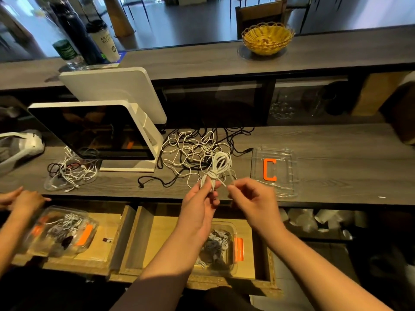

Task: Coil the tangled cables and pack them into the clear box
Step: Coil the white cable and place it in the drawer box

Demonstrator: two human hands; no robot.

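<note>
Left hand (199, 198) grips the white coil (219, 167), right hand (249, 194) pinches its loose end, so it's mid tie-off; next comes dropping it into the near clear box (233, 250).

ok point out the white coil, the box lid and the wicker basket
white coil (221, 161), head view, on its looped strands
box lid (285, 169), head view, clear panel beside the orange handle
wicker basket (268, 44), head view, front wall

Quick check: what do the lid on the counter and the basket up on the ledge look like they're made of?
Lid: clear, glossy hard plastic, likely; the wood grain shows through it, and it has an orange latch.
Basket: woven yellow strands with a scalloped rim, wicker or plastic imitation; too far to tell.
</note>
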